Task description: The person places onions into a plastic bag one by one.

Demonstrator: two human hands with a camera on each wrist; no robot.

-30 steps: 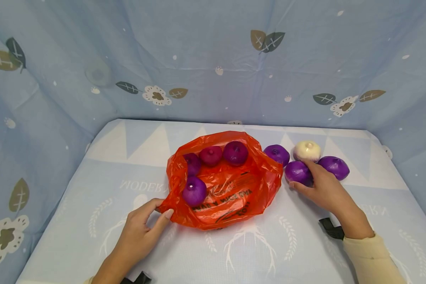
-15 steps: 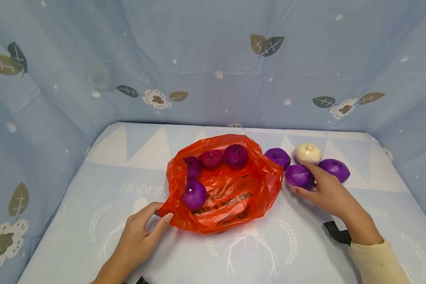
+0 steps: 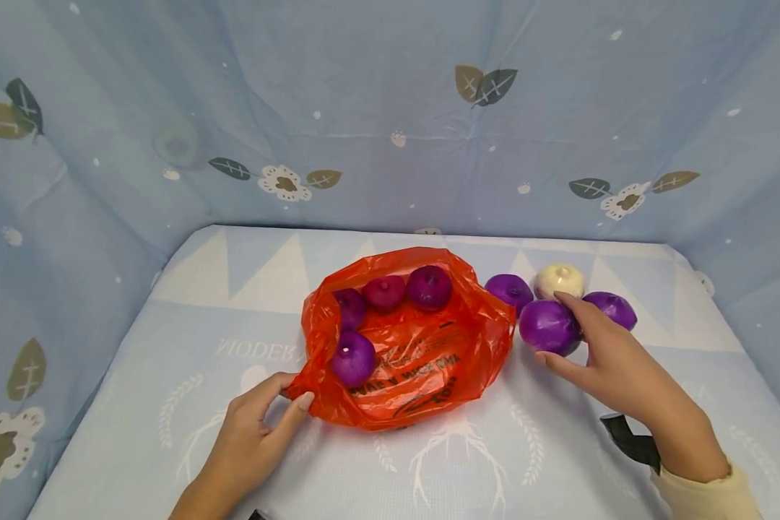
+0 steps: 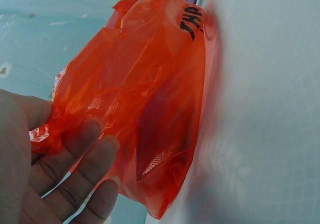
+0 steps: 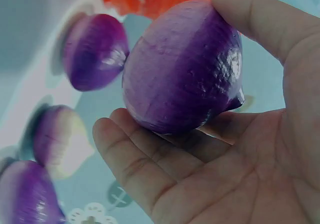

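My left hand [image 3: 255, 440] pinches the left edge of a red plastic bag [image 3: 429, 375] between thumb and fingers, and its mouth stands wide. Inside lie several purple onions, one of them a glossy onion [image 3: 354, 359] near the left side. To the right of the bag, my right hand [image 3: 614, 357] grips a purple onion [image 3: 549, 328] between thumb and fingers. In the right wrist view the held onion [image 5: 182, 69] rests against the fingers, with the thumb over its top. The left wrist view shows the outside of the bag [image 4: 135, 94].
Behind the held onion are a purple onion [image 3: 509, 290] touching the bag's side, a cream-white onion [image 3: 560, 280] and another purple onion [image 3: 612, 310]. A patterned cloth [image 3: 377, 469] covers the table. A blue curtain [image 3: 377, 87] hangs at the back and sides.
My right hand has raised the purple onion slightly and drawn it toward me. The left hand keeps its hold on the bag's edge. The view has tilted up a little.
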